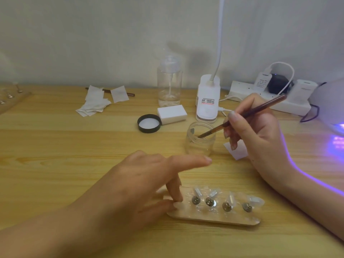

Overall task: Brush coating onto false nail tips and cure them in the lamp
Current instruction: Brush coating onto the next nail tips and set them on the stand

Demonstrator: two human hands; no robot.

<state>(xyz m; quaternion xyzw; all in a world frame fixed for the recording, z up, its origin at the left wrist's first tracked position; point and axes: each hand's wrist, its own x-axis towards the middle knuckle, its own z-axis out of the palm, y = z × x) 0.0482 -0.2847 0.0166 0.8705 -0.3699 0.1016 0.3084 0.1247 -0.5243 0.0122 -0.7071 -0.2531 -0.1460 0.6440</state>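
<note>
A wooden holder board (214, 217) lies near the table's front with several clear nail tips (198, 192) on metal stands. My left hand (141, 183) pinches the board's left end between thumb and middle finger, index finger stretched out. My right hand (260, 131) grips a brown brush (247, 112) whose bristle end dips into a small clear open jar (200, 141). The curing lamp (329, 101) stands at the far right, glowing purple onto the table.
A black jar lid (149, 123), a white block (172, 114), a clear pump bottle (169, 82) and a white clip lamp base (207, 101) stand behind the jar. Wipes and another brush (96, 101) lie at the back left. A power strip (268, 99) runs along the back right.
</note>
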